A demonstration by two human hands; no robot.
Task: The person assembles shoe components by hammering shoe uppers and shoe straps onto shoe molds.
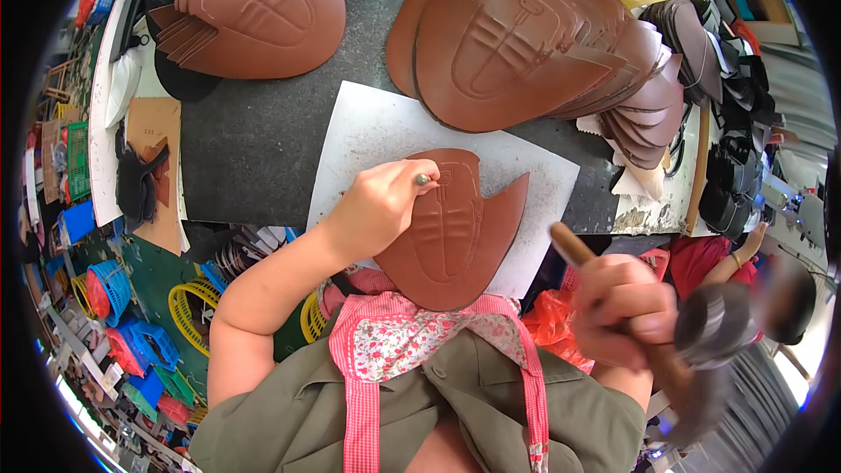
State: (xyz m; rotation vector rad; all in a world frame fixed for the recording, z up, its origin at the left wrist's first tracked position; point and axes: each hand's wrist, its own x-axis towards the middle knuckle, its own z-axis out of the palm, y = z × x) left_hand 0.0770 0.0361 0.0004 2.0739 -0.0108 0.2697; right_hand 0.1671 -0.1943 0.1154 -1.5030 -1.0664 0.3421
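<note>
A brown leather shoe upper piece (460, 245) with stitched and embossed lines lies on a white board (536, 177) in front of me. My left hand (372, 206) is closed around a metal punch (423, 180), its round end showing above my fingers. It stands over the upper part of the leather piece; its tip is hidden. My right hand (622, 307) grips the wooden handle of a hammer (574, 245), raised to the right of the board. The hammer's metal head is smeared by motion.
A stack of similar brown leather pieces (517, 44) lies at the back right, another stack (263, 13) at the back left. Brown cardboard (151, 136) with dark scraps sits on the left. Baskets (109, 289) stand beyond the dark bench (254, 149). Another person (740, 263) is at the right.
</note>
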